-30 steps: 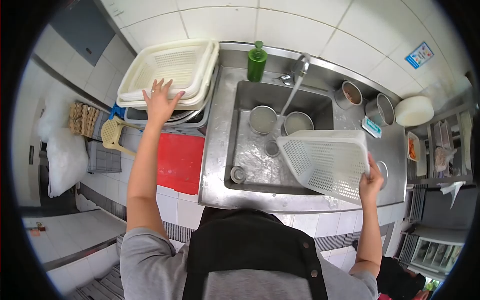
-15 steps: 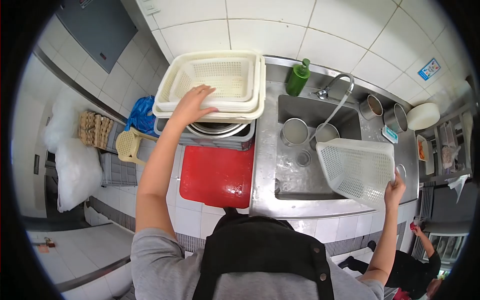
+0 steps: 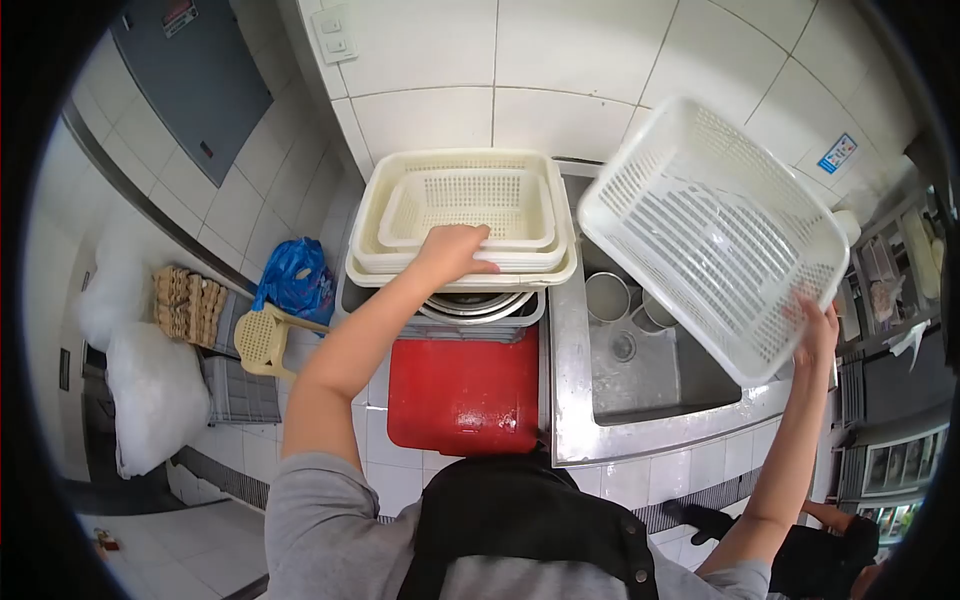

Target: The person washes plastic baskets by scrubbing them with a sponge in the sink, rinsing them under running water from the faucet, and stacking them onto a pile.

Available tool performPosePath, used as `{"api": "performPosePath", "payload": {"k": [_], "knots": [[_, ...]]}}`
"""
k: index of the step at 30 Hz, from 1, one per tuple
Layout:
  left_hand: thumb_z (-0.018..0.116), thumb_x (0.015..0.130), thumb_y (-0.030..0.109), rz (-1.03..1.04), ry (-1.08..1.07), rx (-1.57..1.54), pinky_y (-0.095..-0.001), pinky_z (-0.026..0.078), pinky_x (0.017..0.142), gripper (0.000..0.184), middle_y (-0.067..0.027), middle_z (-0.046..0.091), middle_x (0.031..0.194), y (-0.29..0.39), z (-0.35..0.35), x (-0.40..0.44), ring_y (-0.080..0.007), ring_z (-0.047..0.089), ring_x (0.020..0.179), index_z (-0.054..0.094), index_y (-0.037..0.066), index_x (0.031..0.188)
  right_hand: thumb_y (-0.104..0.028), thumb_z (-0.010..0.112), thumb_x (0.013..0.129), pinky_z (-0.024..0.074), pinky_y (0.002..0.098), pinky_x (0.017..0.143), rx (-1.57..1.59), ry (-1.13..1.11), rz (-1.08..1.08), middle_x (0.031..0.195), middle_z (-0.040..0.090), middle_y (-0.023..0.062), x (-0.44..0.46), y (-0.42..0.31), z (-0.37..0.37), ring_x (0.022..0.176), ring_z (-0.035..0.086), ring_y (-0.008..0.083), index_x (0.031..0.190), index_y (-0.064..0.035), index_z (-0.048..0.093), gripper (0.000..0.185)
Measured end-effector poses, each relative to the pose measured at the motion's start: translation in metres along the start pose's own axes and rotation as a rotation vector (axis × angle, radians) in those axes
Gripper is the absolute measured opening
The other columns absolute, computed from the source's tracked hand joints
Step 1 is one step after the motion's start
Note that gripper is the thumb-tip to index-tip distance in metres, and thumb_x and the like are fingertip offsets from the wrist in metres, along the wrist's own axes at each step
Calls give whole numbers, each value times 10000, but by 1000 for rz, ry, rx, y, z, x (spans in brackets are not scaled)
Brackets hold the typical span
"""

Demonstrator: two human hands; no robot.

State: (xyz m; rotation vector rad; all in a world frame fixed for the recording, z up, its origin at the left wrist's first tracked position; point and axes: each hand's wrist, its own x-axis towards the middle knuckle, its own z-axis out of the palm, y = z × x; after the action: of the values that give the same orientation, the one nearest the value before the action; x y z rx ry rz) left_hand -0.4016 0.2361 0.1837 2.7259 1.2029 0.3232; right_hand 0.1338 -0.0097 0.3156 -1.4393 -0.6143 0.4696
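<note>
My right hand (image 3: 816, 335) grips the lower right rim of a large white plastic basket (image 3: 668, 240), raised and tilted above the sink (image 3: 625, 445). Its slotted bottom and perforated sides show. On the left, a stack of cream perforated baskets (image 3: 440, 195) sits over metal bowls (image 3: 482, 303) and a grey crate (image 3: 470, 332). Over the front rim of the smaller nested baskets, my left hand (image 3: 455, 253) is closed, thumb outside, the fingers partly hidden. Two metal pots stand in the sink, one (image 3: 607, 297) plainly visible and the other partly behind the raised basket.
A red lid or board (image 3: 465, 395) lies in front of the crate. To the left are a yellow stool (image 3: 262, 342), a blue plastic bag (image 3: 298, 278) and egg trays (image 3: 188, 306). A person in dark clothes (image 3: 825, 560) is at lower right, and shelves stand far right.
The white basket has risen from over the sink and tipped, now hiding the faucet and green bottle. My left hand has curled over the stacked baskets' rim. The view has shifted.
</note>
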Motion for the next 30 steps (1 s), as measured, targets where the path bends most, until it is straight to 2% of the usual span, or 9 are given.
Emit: {"api": "performPosePath", "payload": {"k": [3, 8, 14, 19, 22, 25, 27, 28, 30], "knots": [[799, 658, 535, 0, 212, -25, -431, 503, 652, 541, -139, 643, 703, -3, -9, -5, -342, 651, 710, 593, 61, 820, 27, 672, 818, 555, 365, 738, 121, -61, 53, 1094, 662, 151, 5, -21, 49, 898, 666, 246, 1148, 51, 588, 341], [734, 744, 534, -96, 543, -78, -415, 505, 556, 485, -105, 644, 641, -15, -49, 14, -309, 656, 626, 648, 66, 834, -1, 628, 890, 587, 392, 748, 95, -152, 22, 1097, 649, 176, 39, -44, 110, 938, 661, 265, 1190, 49, 548, 315], [748, 777, 430, -163, 859, 497, -387, 487, 562, 370, -77, 645, 637, -30, -181, -67, -279, 632, 601, 667, 78, 857, -31, 646, 897, 597, 427, 717, 252, -278, 109, 1025, 653, 172, 41, -50, 183, 877, 665, 274, 1146, 45, 564, 273], [805, 740, 374, -207, 1147, 591, -344, 434, 496, 338, -52, 614, 598, -31, -243, -112, -239, 585, 538, 648, 84, 817, -43, 719, 845, 533, 425, 576, 225, -547, 348, 880, 618, 125, 30, 16, 324, 721, 616, 248, 1057, -13, 556, 268], [830, 710, 358, -71, 1082, 595, -339, 431, 515, 349, -40, 614, 625, -15, -232, -98, -225, 565, 527, 634, 88, 812, -57, 790, 787, 530, 443, 668, 65, -585, 438, 966, 622, 145, 16, 74, 410, 851, 613, 262, 1194, -2, 481, 514], [814, 713, 361, 95, 949, 530, -339, 435, 535, 342, -36, 612, 678, 3, -178, -68, -205, 568, 575, 614, 94, 790, -246, 789, 816, 509, 456, 797, 58, -595, 341, 1013, 648, 190, 30, 167, 455, 987, 594, 308, 1169, 15, 558, 496], [782, 737, 353, 87, 765, 552, -339, 439, 550, 321, -31, 581, 670, 13, -128, -51, -205, 577, 610, 581, 103, 754, -450, 759, 806, 541, 407, 733, -882, -468, -220, 988, 672, 190, 10, 164, 439, 789, 645, 325, 934, 0, 655, 479], [787, 732, 313, 113, 709, 480, -349, 446, 568, 288, -39, 597, 686, 14, -103, -43, -218, 579, 617, 605, 96, 789, -586, 716, 783, 510, 401, 754, -887, -269, -385, 925, 691, 200, 10, 188, 431, 782, 640, 331, 799, -20, 675, 567], [792, 727, 272, 152, 654, 397, -360, 454, 585, 263, -46, 613, 702, 11, -59, -30, -231, 580, 624, 629, 90, 824, -568, 708, 801, 502, 392, 751, -787, -266, -331, 861, 689, 185, 31, 228, 411, 774, 641, 315, 782, -24, 674, 545]]}}
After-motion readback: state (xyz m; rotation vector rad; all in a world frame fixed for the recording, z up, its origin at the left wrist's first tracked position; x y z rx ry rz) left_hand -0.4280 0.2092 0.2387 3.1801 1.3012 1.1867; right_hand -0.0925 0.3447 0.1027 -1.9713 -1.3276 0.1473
